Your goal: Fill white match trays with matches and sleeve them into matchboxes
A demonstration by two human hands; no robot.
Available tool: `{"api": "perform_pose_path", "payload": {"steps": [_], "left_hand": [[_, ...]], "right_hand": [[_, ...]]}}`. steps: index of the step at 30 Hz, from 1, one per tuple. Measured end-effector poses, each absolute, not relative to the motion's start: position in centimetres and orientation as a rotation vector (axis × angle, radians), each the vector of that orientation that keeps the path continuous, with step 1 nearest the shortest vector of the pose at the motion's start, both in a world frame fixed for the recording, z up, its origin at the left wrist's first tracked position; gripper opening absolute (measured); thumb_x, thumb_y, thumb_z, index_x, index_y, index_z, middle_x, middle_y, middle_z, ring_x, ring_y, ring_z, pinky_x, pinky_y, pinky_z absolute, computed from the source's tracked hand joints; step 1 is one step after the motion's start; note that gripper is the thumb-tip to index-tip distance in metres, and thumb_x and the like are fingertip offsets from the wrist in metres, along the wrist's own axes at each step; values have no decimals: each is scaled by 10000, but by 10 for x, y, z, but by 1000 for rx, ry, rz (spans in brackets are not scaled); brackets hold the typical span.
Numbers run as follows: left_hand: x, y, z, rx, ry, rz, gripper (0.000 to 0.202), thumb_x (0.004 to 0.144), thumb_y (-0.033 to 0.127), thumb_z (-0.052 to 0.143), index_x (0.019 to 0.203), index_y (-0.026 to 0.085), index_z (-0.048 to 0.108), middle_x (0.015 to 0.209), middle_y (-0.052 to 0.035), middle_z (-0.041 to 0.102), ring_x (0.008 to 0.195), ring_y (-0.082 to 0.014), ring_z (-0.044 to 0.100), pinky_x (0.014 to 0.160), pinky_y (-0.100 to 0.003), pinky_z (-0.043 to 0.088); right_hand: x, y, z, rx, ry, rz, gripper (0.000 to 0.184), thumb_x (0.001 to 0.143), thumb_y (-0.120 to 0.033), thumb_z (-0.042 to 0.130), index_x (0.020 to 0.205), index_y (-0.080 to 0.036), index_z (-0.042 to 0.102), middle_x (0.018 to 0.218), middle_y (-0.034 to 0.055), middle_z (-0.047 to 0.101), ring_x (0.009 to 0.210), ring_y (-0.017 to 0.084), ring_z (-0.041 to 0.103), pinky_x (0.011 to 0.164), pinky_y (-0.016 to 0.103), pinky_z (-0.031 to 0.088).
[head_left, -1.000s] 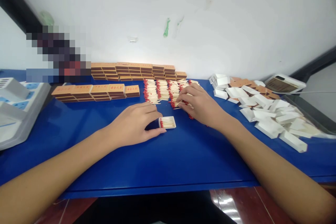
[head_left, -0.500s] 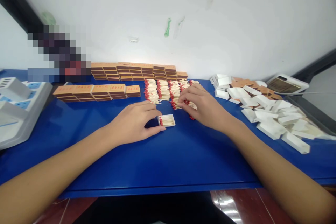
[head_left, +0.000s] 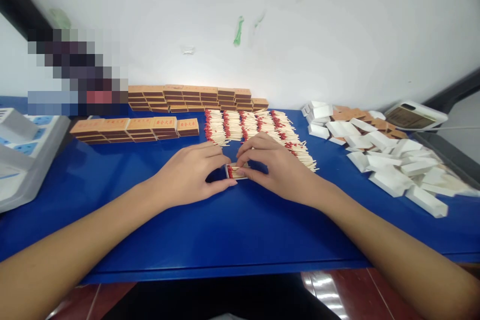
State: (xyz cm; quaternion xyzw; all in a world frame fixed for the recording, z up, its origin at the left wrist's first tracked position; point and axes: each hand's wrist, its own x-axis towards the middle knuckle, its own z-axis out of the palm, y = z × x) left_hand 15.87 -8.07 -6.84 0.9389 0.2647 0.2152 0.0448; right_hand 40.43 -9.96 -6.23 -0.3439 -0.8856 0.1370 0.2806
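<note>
My left hand (head_left: pixel 193 172) grips the left end of a small white matchbox tray (head_left: pixel 226 172) between thumb and fingers, on the blue table. Red-headed matches lie in the tray, heads to the left. Over its right part, my right hand (head_left: pixel 275 166) is closed in a pinch on matches (head_left: pixel 240 171), its fingertips covering part of the tray. Just behind, rows of loose matches (head_left: pixel 234 127) are laid out side by side, partly hidden by my right hand.
Stacked filled-looking matchboxes (head_left: pixel 153 127) stand left, with a longer stack (head_left: pixel 191 95) along the wall. At right lie a heap of white trays (head_left: pixel 390 160), orange-brown sleeves (head_left: pixel 354 115) and a white device (head_left: pixel 416 114). A grey-white power strip (head_left: pixel 37 170) sits at far left.
My right hand has moved left and toward me, from the match rows to over the tray. My left hand stays at the tray's left end.
</note>
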Motion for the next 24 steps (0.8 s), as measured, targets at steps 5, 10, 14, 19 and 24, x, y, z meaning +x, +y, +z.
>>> {"api": "perform_pose_path", "payload": {"steps": [5, 10, 14, 19, 24], "left_hand": [[159, -80, -68, 2880, 791, 664, 298, 1017, 444, 659, 1010, 158, 740, 923, -47, 720, 866, -203, 661, 774, -337, 528], [158, -79, -69, 2878, 791, 658, 286, 1016, 439, 662, 1029, 163, 739, 923, -49, 721, 879, -205, 665, 783, -334, 527], [159, -80, -68, 2873, 802, 647, 286, 1020, 440, 655, 1021, 167, 738, 911, -46, 716, 870, -203, 659, 770, -328, 520], [158, -79, -67, 2864, 810, 642, 296, 1016, 453, 656, 1016, 167, 733, 906, -46, 712, 874, -205, 661, 771, -330, 523], [159, -80, -68, 2865, 814, 632, 292, 1021, 455, 646, 1018, 176, 732, 902, -47, 711, 876, -206, 663, 772, -325, 523]], "right_hand": [[403, -99, -65, -931, -2381, 355, 68, 1000, -185, 694, 940, -214, 707, 1027, 77, 709, 1016, 247, 605, 932, 445, 514], [399, -99, -67, -931, -2352, 369, 70, 1001, -185, 692, 935, -204, 706, 1021, 75, 710, 1003, 241, 588, 924, 431, 513], [398, -99, -69, -928, -2335, 373, 75, 1002, -190, 690, 932, -208, 712, 1013, 72, 717, 982, 236, 590, 913, 431, 513], [398, -99, -68, -942, -2325, 383, 69, 997, -200, 697, 931, -219, 707, 1002, 71, 714, 997, 245, 599, 925, 440, 516], [398, -100, -67, -959, -2311, 406, 79, 990, -196, 697, 922, -237, 696, 991, 62, 710, 994, 247, 613, 925, 440, 517]]}}
